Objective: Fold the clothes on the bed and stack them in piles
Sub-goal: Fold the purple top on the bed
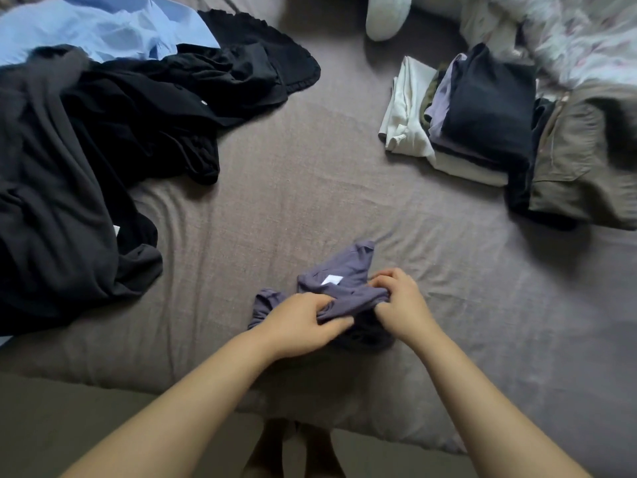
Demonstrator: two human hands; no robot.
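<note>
The small purple-grey garment [339,288] lies bunched at the near edge of the bed [310,167]. The left hand [303,324] and right hand [401,301] both pinch its fabric with curled fingers. It looks light, soft and limp; grip at seams or corners

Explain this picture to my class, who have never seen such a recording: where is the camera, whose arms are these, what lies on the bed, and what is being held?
There is no machine: a person wears one camera on the head, looking down at their own arms. Both hands, the left hand and right hand, grip a small purple garment with a white label, on the grey bed. To the left lies an unfolded heap of black clothes with a blue shirt behind. To the right stands a pile of folded clothes, beside khaki trousers.
</note>
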